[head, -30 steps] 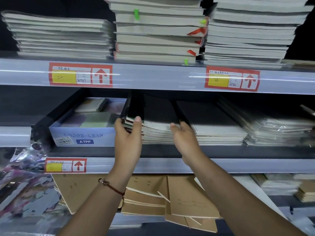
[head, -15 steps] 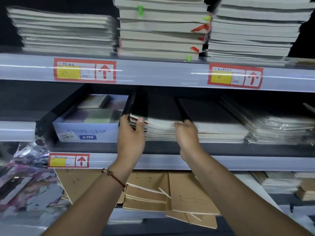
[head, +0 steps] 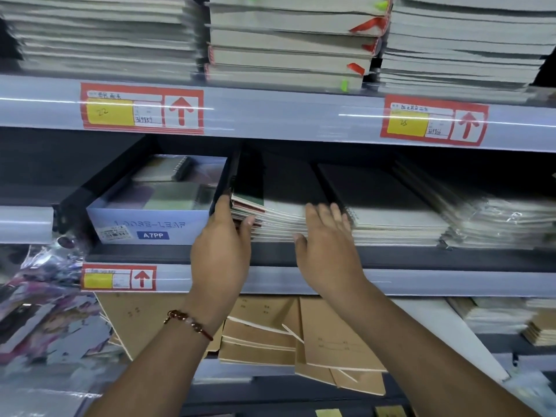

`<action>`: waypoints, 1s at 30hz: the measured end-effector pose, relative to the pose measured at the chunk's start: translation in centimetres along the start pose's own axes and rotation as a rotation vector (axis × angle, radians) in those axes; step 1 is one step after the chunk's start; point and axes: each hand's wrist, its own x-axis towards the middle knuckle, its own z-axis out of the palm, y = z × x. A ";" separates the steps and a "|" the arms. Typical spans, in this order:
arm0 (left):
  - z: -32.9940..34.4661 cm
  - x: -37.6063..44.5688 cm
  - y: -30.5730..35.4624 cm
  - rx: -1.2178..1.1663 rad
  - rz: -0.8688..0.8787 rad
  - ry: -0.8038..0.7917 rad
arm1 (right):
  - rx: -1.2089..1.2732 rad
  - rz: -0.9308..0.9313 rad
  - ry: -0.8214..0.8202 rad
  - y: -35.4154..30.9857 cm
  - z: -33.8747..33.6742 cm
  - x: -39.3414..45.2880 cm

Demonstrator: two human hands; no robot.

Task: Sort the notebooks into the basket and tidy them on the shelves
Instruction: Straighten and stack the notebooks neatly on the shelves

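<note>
Black-covered spiral notebooks, piled on the middle shelf beside the loose-leaf box, should square best under even pressure: left hand straight-fingered at the corner, right hand open against the front, neither gripping.

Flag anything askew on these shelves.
Yes. The brown notebooks below the hands are fanned out and tilted, not squared into piles. The stack between the left hand and right hand has uneven, staggered edges at its left corner.
</note>
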 end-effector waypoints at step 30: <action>-3.4 -9.8 -27.3 -0.658 -1.053 -0.278 | 0.609 0.049 -0.516 -8.1 18.1 -12.8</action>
